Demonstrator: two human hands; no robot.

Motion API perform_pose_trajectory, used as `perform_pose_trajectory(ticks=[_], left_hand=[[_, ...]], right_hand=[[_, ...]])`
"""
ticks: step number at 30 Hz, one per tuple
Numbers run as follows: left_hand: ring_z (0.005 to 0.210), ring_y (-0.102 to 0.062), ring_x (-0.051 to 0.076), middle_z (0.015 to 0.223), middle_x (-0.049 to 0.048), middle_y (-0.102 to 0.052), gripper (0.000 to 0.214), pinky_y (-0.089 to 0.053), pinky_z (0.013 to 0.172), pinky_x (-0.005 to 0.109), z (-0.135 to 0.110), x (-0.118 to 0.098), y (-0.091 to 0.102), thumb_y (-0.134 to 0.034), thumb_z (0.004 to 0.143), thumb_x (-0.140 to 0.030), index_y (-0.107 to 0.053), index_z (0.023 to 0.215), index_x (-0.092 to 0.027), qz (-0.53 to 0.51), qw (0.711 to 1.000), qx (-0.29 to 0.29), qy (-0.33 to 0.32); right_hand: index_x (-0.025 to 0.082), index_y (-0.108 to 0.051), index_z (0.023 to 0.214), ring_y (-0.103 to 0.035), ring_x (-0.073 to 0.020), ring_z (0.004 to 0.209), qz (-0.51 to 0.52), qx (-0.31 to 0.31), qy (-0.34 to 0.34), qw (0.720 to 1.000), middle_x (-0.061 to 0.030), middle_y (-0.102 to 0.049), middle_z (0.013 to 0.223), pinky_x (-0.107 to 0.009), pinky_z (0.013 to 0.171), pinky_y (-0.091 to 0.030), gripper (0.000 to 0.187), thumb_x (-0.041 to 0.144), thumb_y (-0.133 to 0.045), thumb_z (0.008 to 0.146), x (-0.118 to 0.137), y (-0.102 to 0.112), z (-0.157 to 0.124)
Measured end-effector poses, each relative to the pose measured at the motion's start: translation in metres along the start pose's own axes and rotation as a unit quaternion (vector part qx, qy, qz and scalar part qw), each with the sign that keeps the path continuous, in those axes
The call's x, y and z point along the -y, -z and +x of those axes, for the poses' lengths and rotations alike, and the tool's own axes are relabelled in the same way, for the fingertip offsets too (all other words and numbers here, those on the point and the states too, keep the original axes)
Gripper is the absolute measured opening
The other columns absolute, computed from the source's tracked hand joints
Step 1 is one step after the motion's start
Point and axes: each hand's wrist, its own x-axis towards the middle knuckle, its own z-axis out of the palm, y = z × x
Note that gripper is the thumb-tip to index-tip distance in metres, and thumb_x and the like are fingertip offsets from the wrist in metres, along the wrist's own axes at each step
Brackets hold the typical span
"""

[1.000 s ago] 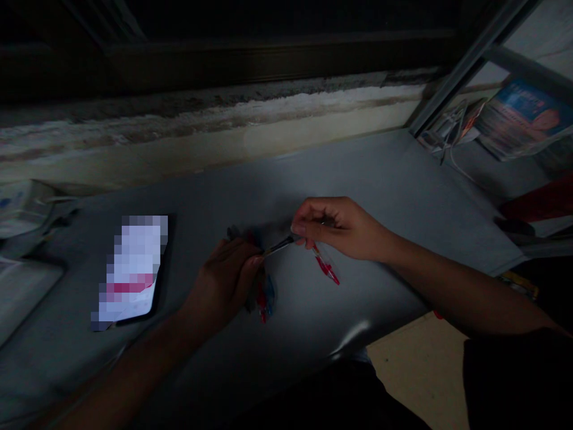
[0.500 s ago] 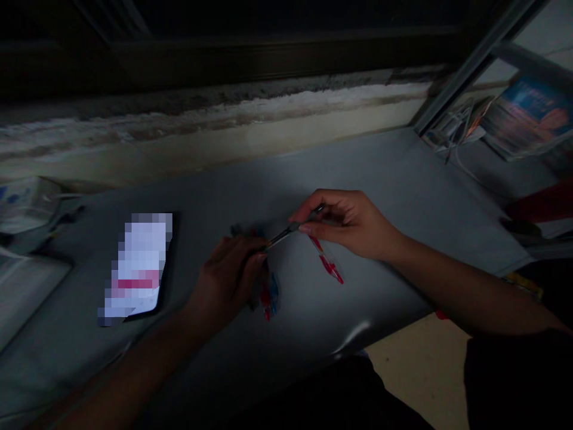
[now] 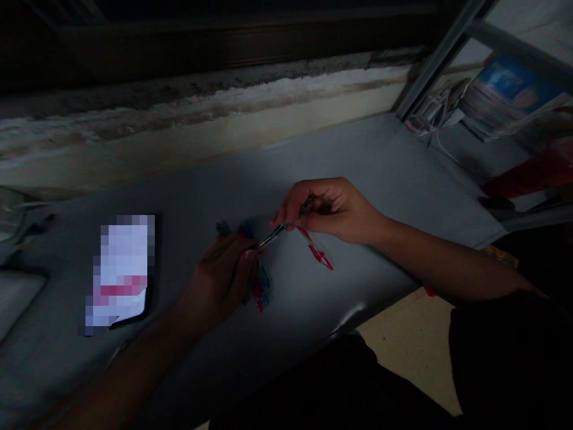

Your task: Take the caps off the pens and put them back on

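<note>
Two hands are in view, and one thin, dark tool (image 3: pixel 273 236) is counted between them. The tool is pinched by the thumb and fingers of the right hand (image 3: pixel 326 210), with its slim end angled down and left. That end reaches the fingertips of the left hand (image 3: pixel 218 276), so the two hands are nearly touching across the tool. The left hand is curled closed; whatever is inside it is hidden, so no grasped object can be confirmed.

Two small colored items are seen on the counter (image 3: pixel 358 161). A red-and-clear piece (image 3: pixel 317 253) lies just below the right hand, slanting away from it. A red-and-blue bundle (image 3: pixel 259 290) lies partly under the left hand, its lower end showing beside the wrist side of the fingers. Small dark and red bits (image 3: pixel 228 228) are visible just past the left hand; whether they belong to the bundle cannot be told.

One phone (image 3: pixel 120 272), its screen blurred, lies face up to the left of the left hand, well apart from it. One magazine (image 3: pixel 508 95) and a white cable (image 3: pixel 441 143) are seen at the far right corner, beyond the counter.
</note>
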Motion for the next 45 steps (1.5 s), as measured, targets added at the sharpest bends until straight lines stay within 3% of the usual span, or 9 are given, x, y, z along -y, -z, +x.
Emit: perform_pose_trajectory(ticks=[4,12,24,28,32,37,39,42,45], left_hand=[[0.075,-0.071,0.021,0.084,0.0004,-0.075,0.029,-0.056,0.077,0.037,0.001,0.0,0.002,-0.05,0.121,-0.035,-0.075,0.116,-0.023,0.006,1.0,0.007,0.002],[0.065,-0.071,0.015,0.085,-0.0006,-0.076,0.028,-0.053,0.062,0.027,-0.005,-0.005,0.009,-0.06,0.116,-0.045,-0.075,0.124,-0.023,0.01,0.994,0.029,0.109],[0.074,-0.075,0.016,0.087,-0.0004,-0.077,0.027,-0.057,0.072,0.027,-0.003,-0.011,0.012,-0.054,0.117,-0.04,-0.074,0.118,-0.022,0.021,0.996,0.033,0.084],[0.074,-0.076,0.017,0.087,0.0005,-0.078,0.03,-0.06,0.074,0.029,0.0,-0.014,0.013,-0.054,0.117,-0.043,-0.075,0.117,-0.022,0.015,0.995,0.038,0.096],[0.078,-0.076,0.019,0.087,0.0018,-0.078,0.035,-0.06,0.076,0.03,0.001,-0.012,0.011,-0.056,0.116,-0.049,-0.078,0.118,-0.022,0.025,0.994,0.031,0.106],[0.074,-0.076,0.016,0.093,0.0023,-0.082,0.034,-0.059,0.071,0.027,0.001,-0.01,0.01,-0.055,0.117,-0.046,-0.077,0.123,-0.021,0.033,0.991,0.007,0.126],[0.071,-0.075,0.016,0.091,0.0014,-0.082,0.033,-0.059,0.07,0.026,0.002,-0.009,0.01,-0.056,0.116,-0.046,-0.077,0.121,-0.022,0.029,0.993,0.008,0.118],[0.07,-0.075,0.018,0.087,0.0,-0.079,0.031,-0.06,0.072,0.028,0.001,-0.006,0.01,-0.058,0.115,-0.047,-0.078,0.117,-0.024,0.034,0.996,0.006,0.086],[0.076,-0.08,0.02,0.094,0.0007,-0.083,0.028,-0.061,0.073,0.03,-0.003,-0.001,0.009,-0.058,0.115,-0.047,-0.078,0.117,-0.027,0.058,0.994,-0.002,0.093]], right_hand=[[0.015,-0.076,0.112,-0.083,-0.0113,0.105,-0.003,-0.022,-0.044,0.999,-0.0069,-0.085,0.115,-0.022,0.096,-0.065,0.014,0.017,-0.085,0.102,-0.005,0.0,0.002],[0.017,-0.068,0.117,-0.075,-0.0098,0.098,-0.055,-0.101,-0.102,0.988,-0.0004,-0.076,0.115,-0.02,0.088,-0.063,0.025,0.027,-0.082,0.1,0.006,-0.003,0.005],[0.013,-0.07,0.114,-0.083,-0.0127,0.103,0.002,0.003,-0.14,0.99,-0.0015,-0.084,0.121,-0.026,0.095,-0.067,0.026,0.028,-0.086,0.1,0.003,0.0,0.01],[0.014,-0.073,0.101,-0.08,-0.0108,0.083,-0.045,0.002,-0.159,0.986,0.0001,-0.084,0.097,-0.022,0.078,-0.065,0.034,0.043,-0.091,0.098,0.002,0.0,0.009],[0.016,-0.065,0.079,-0.06,-0.006,0.053,-0.178,-0.012,-0.211,0.961,0.004,-0.065,0.06,-0.018,0.055,-0.046,0.053,0.058,-0.079,0.108,0.007,-0.004,0.007],[0.019,-0.067,0.116,-0.066,-0.0048,0.067,-0.137,-0.056,-0.138,0.979,0.0062,-0.074,0.091,-0.017,0.065,-0.051,0.03,0.033,-0.089,0.101,0.008,-0.002,0.01],[0.018,-0.067,0.102,-0.065,-0.0053,0.068,-0.143,-0.056,-0.129,0.98,0.0053,-0.073,0.087,-0.017,0.065,-0.051,0.028,0.035,-0.088,0.102,0.008,-0.001,0.011],[0.018,-0.059,0.074,-0.055,-0.0062,0.054,-0.193,-0.043,-0.194,0.961,0.0045,-0.059,0.059,-0.019,0.055,-0.044,0.057,0.058,-0.076,0.111,0.011,0.001,0.012],[0.019,-0.062,0.085,-0.06,-0.0073,0.056,-0.161,-0.025,-0.247,0.955,0.0042,-0.065,0.063,-0.019,0.056,-0.049,0.056,0.067,-0.079,0.106,0.008,0.004,0.015]])
